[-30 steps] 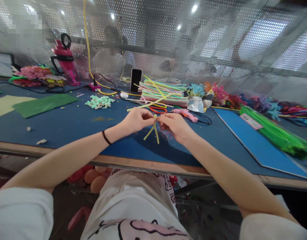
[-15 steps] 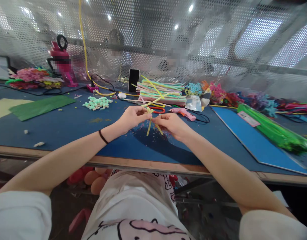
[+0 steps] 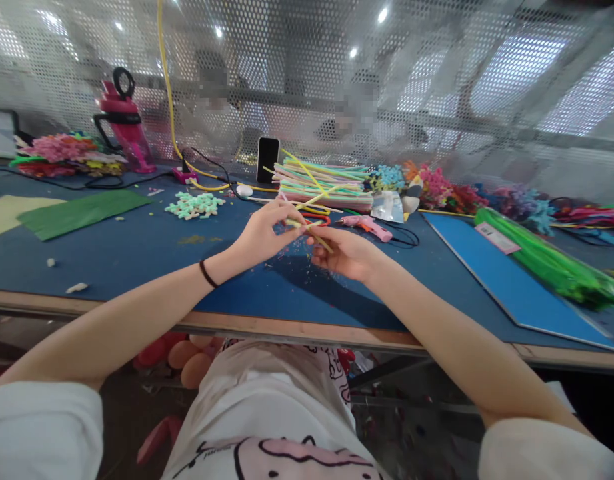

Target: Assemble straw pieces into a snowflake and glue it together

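Note:
A pale yellow pipe cleaner (image 3: 323, 243) is bent between my two hands, just above the blue table mat. My left hand (image 3: 269, 229) pinches it between thumb and fingers. From the other side my right hand (image 3: 344, 252) grips it, with fingers curled underneath. Its looped part is mostly hidden by my fingertips. Right behind my hands lie red and orange bent pipe cleaners (image 3: 317, 219). A stack of pastel pipe cleaners (image 3: 321, 183) is farther back, and a pink glue gun (image 3: 367, 227) rests to the right of it.
Mint green small pieces (image 3: 194, 206) lie in a heap at the left, near green sheets (image 3: 84, 213). A phone (image 3: 267, 160) and a pink bottle (image 3: 125, 127) stand at the back. To the right are a blue board (image 3: 507, 280) and a bag of green pipe cleaners (image 3: 551, 260).
The pipe cleaner has turned in my hands; its two ends no longer hang down towards me. My right hand has rolled, and its fingers now curl beneath.

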A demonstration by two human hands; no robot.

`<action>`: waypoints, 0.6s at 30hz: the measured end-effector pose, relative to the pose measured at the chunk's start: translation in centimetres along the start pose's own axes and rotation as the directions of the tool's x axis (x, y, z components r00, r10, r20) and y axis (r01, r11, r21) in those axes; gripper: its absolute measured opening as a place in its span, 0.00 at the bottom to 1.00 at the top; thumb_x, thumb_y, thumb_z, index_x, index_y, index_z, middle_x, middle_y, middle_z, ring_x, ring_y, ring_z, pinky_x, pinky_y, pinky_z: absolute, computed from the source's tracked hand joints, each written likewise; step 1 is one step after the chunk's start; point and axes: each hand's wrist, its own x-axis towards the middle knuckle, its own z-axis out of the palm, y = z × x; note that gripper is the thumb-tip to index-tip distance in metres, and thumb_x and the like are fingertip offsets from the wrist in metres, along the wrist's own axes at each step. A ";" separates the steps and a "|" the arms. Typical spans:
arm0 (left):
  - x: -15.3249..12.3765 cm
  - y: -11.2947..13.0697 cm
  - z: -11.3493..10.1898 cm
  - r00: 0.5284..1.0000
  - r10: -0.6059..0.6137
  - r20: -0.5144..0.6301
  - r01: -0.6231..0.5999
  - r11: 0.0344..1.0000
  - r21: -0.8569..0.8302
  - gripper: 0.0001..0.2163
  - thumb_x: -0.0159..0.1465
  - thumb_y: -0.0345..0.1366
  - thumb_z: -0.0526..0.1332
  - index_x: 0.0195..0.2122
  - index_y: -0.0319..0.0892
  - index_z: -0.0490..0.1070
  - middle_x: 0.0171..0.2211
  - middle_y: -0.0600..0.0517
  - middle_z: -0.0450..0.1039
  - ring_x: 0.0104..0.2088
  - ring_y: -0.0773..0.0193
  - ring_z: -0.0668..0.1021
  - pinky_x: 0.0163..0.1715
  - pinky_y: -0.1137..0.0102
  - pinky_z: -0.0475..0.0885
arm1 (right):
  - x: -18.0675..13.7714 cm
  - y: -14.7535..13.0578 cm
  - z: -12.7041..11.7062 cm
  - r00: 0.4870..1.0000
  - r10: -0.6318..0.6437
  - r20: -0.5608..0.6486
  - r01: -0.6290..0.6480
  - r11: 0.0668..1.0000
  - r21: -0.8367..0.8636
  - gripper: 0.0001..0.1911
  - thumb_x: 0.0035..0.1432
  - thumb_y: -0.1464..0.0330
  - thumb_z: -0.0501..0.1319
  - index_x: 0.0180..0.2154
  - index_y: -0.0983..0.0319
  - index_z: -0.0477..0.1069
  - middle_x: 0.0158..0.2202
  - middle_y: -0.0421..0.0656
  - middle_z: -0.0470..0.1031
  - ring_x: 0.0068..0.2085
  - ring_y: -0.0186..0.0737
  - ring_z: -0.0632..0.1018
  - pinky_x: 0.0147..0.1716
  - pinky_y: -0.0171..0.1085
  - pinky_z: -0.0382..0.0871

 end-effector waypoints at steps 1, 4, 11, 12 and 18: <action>0.0 0.0 -0.1 0.998 0.062 -0.015 -0.060 0.996 0.070 0.08 0.66 0.39 0.63 0.39 0.42 0.79 0.43 0.47 0.77 0.45 0.61 0.76 0.48 0.66 0.70 | 0.0 0.1 0.0 1.000 -0.014 -0.010 0.014 1.000 0.007 0.03 0.57 0.67 0.69 0.33 0.59 0.77 0.28 0.37 0.78 0.23 0.29 0.68 0.26 0.32 0.66; -0.1 0.1 -0.5 0.982 0.178 -0.070 -0.153 0.952 0.266 0.06 0.66 0.38 0.64 0.38 0.46 0.81 0.43 0.48 0.78 0.47 0.59 0.75 0.53 0.61 0.67 | 0.0 0.2 -0.1 0.998 -0.051 -0.021 0.051 0.999 0.018 0.05 0.53 0.66 0.71 0.33 0.58 0.78 0.31 0.37 0.79 0.26 0.31 0.72 0.28 0.34 0.67; -0.2 0.5 -0.8 0.953 0.291 -0.083 -0.231 0.878 0.419 0.07 0.65 0.39 0.65 0.39 0.51 0.84 0.38 0.50 0.81 0.45 0.56 0.73 0.50 0.58 0.65 | -0.3 0.2 0.0 0.992 -0.129 0.002 0.129 0.992 -0.006 0.11 0.44 0.66 0.76 0.31 0.58 0.79 0.36 0.37 0.80 0.29 0.30 0.73 0.29 0.34 0.65; -0.2 0.6 -0.8 0.955 0.284 -0.083 -0.228 0.886 0.404 0.07 0.65 0.39 0.65 0.38 0.50 0.84 0.37 0.50 0.81 0.45 0.56 0.73 0.50 0.58 0.65 | -0.3 0.3 0.0 0.989 -0.144 0.010 0.145 0.989 -0.027 0.12 0.43 0.65 0.76 0.31 0.58 0.79 0.35 0.37 0.80 0.30 0.31 0.73 0.29 0.35 0.64; 0.1 1.5 -0.7 0.998 0.019 -0.057 -0.012 0.992 0.123 0.08 0.62 0.40 0.66 0.32 0.44 0.83 0.33 0.50 0.80 0.39 0.60 0.75 0.47 0.62 0.68 | 0.4 0.7 -0.4 0.906 -0.419 0.058 0.420 0.876 -0.235 0.15 0.38 0.61 0.78 0.29 0.59 0.81 0.27 0.38 0.76 0.27 0.30 0.68 0.28 0.35 0.59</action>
